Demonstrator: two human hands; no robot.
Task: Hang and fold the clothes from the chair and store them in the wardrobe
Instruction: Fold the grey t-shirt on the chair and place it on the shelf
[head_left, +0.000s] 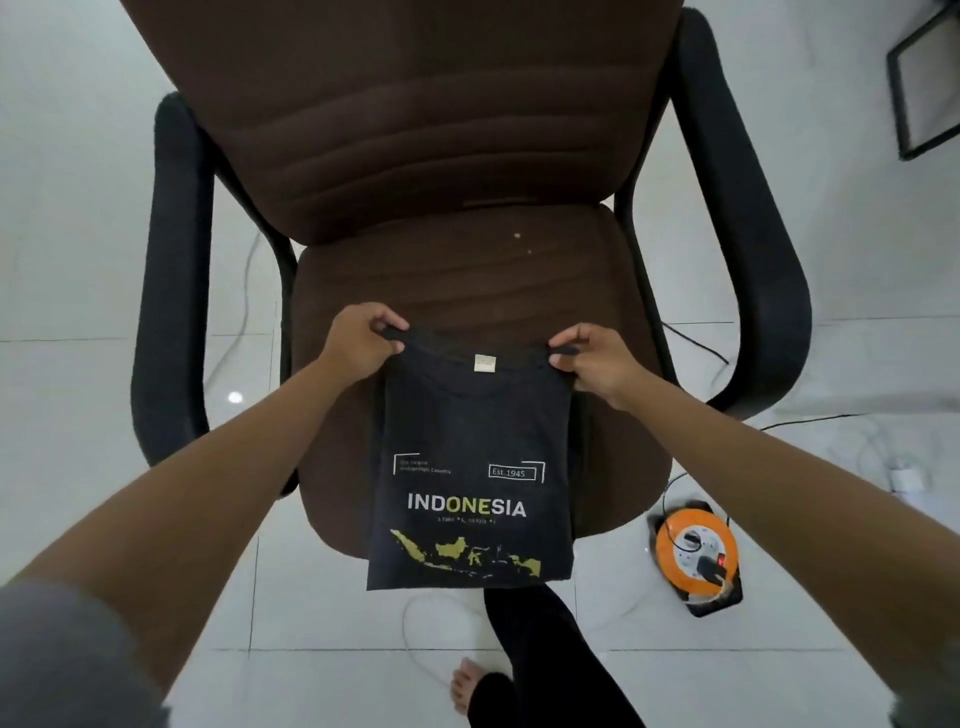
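A: What's closest to the camera?

B: A bare foot (466, 691) and a dark trouser leg (540, 644) on the white tile floor (156, 597), with an orange cable reel (696, 552) on the floor to the right.

A: And the shirt?

B: The black T-shirt (470, 467) lies on the front of the chair seat (467, 291), sides folded in to a narrow panel. Its lower edge, printed with a yellow map under the word INDONESIA, hangs past the seat's front edge.

A: What are the hands doing?

B: The left hand (358, 340) pinches the shirt's left shoulder corner between thumb and fingers. The right hand (592, 364) pinches the right shoulder corner the same way. The collar with its small label sits between them.

A: Beyond that?

B: The brown backrest (415, 119) rises behind, black armrests (174, 270) either side, and thin cables (696, 343) trail over the tiles.
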